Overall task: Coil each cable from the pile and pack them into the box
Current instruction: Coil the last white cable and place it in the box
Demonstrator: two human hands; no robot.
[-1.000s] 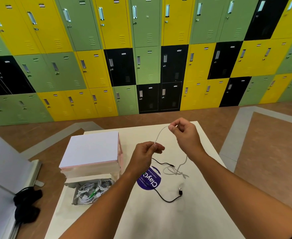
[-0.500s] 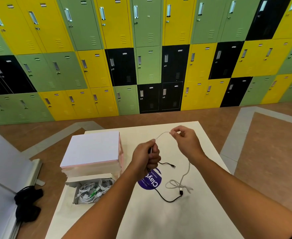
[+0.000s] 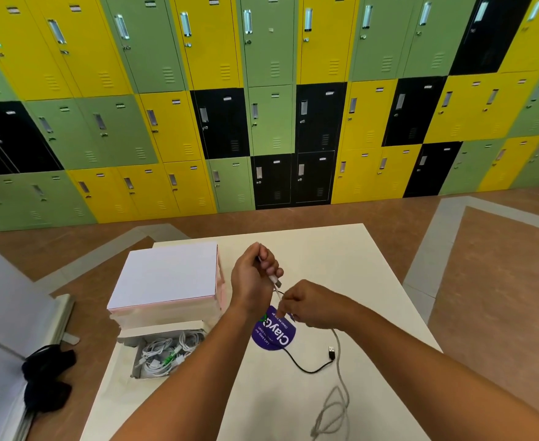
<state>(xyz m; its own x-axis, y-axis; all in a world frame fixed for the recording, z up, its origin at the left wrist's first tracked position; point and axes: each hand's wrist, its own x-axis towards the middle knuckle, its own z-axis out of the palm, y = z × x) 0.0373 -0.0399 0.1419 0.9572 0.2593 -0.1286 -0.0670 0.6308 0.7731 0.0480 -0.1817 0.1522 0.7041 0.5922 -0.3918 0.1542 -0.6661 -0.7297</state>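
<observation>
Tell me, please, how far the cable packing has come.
Done: several white cables lie bundled in the open box. In hand: the left hand grips one end of a grey-white cable, the right hand pinches it lower down, and its tail lies loose on the table, so coiling looks barely begun. Left: that cable and the black cable.

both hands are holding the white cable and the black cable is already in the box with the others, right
Not quite. The left hand and right hand do hold the white cable, but the black cable is not in the box: the head view shows it lying loose on the table, by the purple sticker.
</observation>
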